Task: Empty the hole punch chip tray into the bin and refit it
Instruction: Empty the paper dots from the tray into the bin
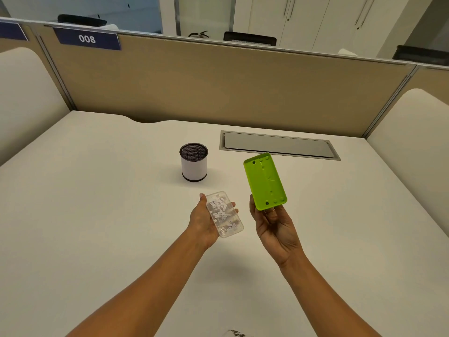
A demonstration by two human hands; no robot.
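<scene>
While the left hand (202, 221) curls round the chip-filled clear chip tray (224, 217), long axis aimed at the bin (194, 162) just beyond, the right hand (274, 227), farther off, grips the green hole punch body (264, 182).

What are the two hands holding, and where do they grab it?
The left hand holds the clear chip tray by its long sides, thumb against fingers. The right hand grips the green hole punch by its near end.
</scene>
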